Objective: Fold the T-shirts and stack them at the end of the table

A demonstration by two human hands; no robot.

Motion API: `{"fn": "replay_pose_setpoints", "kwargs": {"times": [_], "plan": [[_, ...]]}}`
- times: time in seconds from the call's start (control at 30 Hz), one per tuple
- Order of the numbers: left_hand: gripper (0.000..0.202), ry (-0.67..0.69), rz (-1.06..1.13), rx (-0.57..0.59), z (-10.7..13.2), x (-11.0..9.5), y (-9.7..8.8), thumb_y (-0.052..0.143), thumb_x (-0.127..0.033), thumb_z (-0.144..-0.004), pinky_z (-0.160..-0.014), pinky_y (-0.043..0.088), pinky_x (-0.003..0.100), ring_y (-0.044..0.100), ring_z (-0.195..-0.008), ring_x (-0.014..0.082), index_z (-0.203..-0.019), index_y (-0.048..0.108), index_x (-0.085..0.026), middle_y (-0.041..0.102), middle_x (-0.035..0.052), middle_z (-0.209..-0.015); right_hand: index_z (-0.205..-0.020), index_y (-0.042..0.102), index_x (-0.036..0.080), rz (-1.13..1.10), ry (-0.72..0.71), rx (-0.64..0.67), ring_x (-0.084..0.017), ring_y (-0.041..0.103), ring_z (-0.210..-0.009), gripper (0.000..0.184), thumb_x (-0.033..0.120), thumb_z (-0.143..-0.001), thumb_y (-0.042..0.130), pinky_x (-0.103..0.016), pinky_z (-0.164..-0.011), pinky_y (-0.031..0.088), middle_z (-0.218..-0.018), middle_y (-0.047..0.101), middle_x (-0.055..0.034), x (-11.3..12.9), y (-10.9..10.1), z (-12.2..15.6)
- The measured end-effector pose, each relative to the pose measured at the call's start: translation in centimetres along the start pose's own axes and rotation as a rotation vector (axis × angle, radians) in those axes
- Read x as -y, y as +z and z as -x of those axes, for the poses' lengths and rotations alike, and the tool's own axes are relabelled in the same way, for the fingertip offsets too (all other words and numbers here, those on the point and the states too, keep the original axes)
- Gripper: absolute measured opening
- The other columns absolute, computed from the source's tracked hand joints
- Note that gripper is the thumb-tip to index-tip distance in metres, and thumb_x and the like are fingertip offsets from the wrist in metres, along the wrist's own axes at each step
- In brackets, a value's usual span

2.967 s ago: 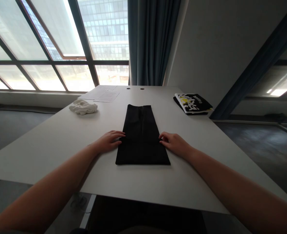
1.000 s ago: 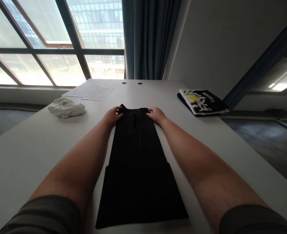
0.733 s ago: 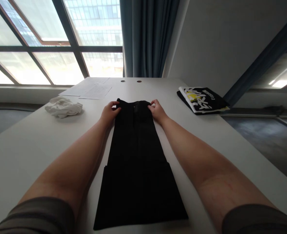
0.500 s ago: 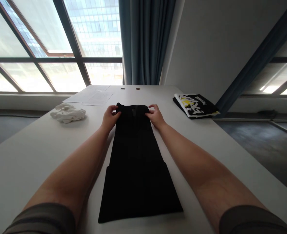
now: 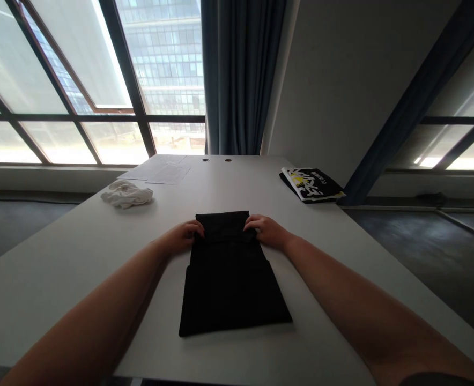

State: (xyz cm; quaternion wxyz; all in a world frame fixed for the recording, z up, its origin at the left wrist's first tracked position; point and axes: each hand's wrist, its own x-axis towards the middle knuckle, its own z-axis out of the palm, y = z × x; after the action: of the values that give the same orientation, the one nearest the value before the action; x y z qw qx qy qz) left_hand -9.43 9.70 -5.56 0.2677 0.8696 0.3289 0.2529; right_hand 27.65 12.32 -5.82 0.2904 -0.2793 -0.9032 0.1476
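A black garment (image 5: 235, 289), folded into a long strip, lies on the white table (image 5: 229, 359) in front of me. Its far end is turned back toward me, so a flap lies over the strip. My left hand (image 5: 186, 236) pinches the flap's left corner between curled fingers and thumb. At the opposite corner, my right hand (image 5: 263, 229) grips the cloth the same way. The near end of the garment lies flat and wider than the far part. What kind of garment it is, I cannot tell.
A crumpled white cloth (image 5: 127, 194) lies at the left. Behind it are printed paper sheets (image 5: 164, 170). At the right edge sits a folded black cloth with white and yellow print (image 5: 313, 185). A blue curtain (image 5: 241, 80) hangs beyond the table.
Both hands have drawn the garment's far end toward me and folded it over, making the strip shorter. My view has tilted up slightly.
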Motion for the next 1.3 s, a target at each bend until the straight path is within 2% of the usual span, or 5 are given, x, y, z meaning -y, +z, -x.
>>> {"fn": "replay_pose_setpoints", "kwargs": {"times": [0.43,0.63,0.9,1.13,1.3], "plan": [[0.042,-0.114,-0.366,-0.290,-1.3,-2.6,0.9,0.043,-0.044,-0.101,-0.117,0.039,0.045,0.055,-0.132,0.0260,-0.130,0.066,-0.025,0.064,0.0078,-0.140,-0.128,0.072,0.022,0.199,0.093,-0.138,-0.024,0.059,-0.129,0.048,0.013,-0.087,0.048,-0.043,-0.115,0.043,-0.137,0.065,-0.0097,-0.2,0.4,-1.4],[0.071,-0.390,-0.479,0.055,-2.6,-1.0,3.3,0.035,-0.055,-0.101,-0.127,0.016,0.050,0.011,-0.158,0.0304,-0.162,0.030,-0.018,0.017,0.0095,-0.171,-0.163,0.030,0.020,0.288,0.404,0.281,-0.031,0.017,-0.157,0.074,0.054,-0.100,0.045,-0.055,-0.126,0.016,-0.171,0.018,-0.0135,-1.2,2.9,-2.3],[0.067,-0.352,-0.391,-0.014,-2.8,0.1,3.1,0.041,-0.049,-0.099,-0.125,0.016,0.054,0.014,-0.158,0.0337,-0.158,0.039,-0.017,0.023,0.0136,-0.169,-0.161,0.035,0.020,0.287,0.447,0.208,-0.034,0.019,-0.156,0.070,0.052,-0.100,0.049,-0.058,-0.125,0.014,-0.170,0.019,-0.0171,-1.6,3.2,-2.0],[0.027,0.026,-0.422,0.017,0.8,-9.4,1.8,0.057,-0.041,-0.095,-0.107,0.042,0.043,0.059,-0.122,0.0280,-0.115,0.067,-0.026,0.064,0.0081,-0.132,-0.129,0.063,0.023,0.228,0.074,-0.076,-0.029,0.047,-0.139,0.033,0.029,-0.098,0.055,-0.051,-0.115,0.038,-0.146,0.055,-0.0140,7.2,-0.4,2.5],[0.039,0.149,-0.386,0.407,3.5,-15.8,5.2,0.078,-0.060,-0.077,-0.068,0.046,0.035,0.064,-0.079,0.0229,-0.088,0.061,-0.026,0.066,0.0022,-0.087,-0.085,0.064,0.022,0.156,-0.115,0.387,-0.020,0.060,-0.081,0.023,0.043,-0.087,0.073,-0.034,-0.076,0.050,-0.091,0.065,-0.0048,15.4,-0.6,6.2]]}}
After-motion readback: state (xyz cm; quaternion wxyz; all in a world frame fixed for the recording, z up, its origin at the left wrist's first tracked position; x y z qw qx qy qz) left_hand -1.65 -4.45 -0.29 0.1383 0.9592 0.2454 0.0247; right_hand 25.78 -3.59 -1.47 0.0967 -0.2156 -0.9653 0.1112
